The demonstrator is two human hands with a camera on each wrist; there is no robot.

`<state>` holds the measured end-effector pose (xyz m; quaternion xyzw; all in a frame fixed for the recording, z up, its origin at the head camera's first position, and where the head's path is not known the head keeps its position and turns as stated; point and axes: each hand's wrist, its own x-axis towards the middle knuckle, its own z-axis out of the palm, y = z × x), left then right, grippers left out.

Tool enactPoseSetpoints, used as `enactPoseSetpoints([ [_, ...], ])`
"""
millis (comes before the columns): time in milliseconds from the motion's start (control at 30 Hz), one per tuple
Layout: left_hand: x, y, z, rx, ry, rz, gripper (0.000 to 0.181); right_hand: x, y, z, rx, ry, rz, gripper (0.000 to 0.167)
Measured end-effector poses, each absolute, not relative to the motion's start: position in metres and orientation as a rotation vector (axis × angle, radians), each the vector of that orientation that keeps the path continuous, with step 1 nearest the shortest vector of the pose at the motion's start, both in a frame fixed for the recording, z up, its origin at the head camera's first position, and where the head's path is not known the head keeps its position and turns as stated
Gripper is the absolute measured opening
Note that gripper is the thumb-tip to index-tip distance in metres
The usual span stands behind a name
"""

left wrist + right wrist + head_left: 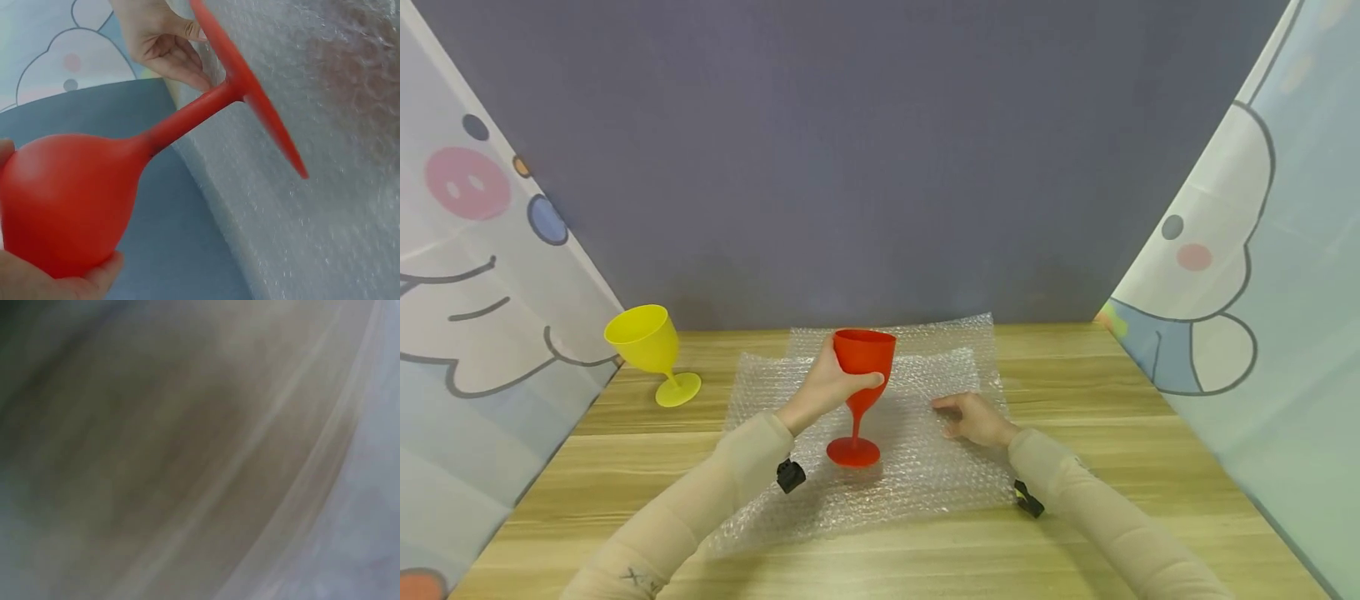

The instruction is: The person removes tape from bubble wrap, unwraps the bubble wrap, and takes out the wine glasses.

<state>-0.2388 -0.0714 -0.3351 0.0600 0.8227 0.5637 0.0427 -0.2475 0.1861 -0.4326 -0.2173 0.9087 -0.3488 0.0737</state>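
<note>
My left hand [837,377] grips a red plastic goblet [865,358] around its bowl, thumb on the near side. The goblet stands nearly upright, stem down. Its round foot [269,119] shows over a sheet of bubble wrap [917,475]; in the left wrist view the two look slightly apart. To the goblet's right, my right hand [976,419] is low over the wrap with loosely bent fingers [178,65] and nothing held. Whether its fingertips touch the wrap I cannot tell. The right wrist view is blurred and shows no fingers.
A yellow goblet [647,342] stands at the back left of the wooden table [1112,417]. More bubble wrap [940,333] reaches toward the grey back wall [880,167]. Cartoon-printed panels [1210,250] border both sides.
</note>
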Motion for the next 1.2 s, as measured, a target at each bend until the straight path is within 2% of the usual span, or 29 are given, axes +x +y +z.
enactPoseSetpoints([
  [333, -0.234, -0.085, -0.328, 0.278, 2.571, 1.775, 0.091, -0.249, 0.188, -0.432, -0.636, 2.726, -1.048, 0.051],
  [733, -0.228, -0.105, -0.333, 0.313, 2.632, 1.816, 0.089, -0.248, 0.187, -0.435, -0.607, 2.682, -1.073, 0.051],
  [1200, -0.223, -0.128, -0.331, 0.297, 2.684, 1.848, 0.098, -0.248, 0.189, -0.437, -0.610, 2.668, -1.090, 0.051],
])
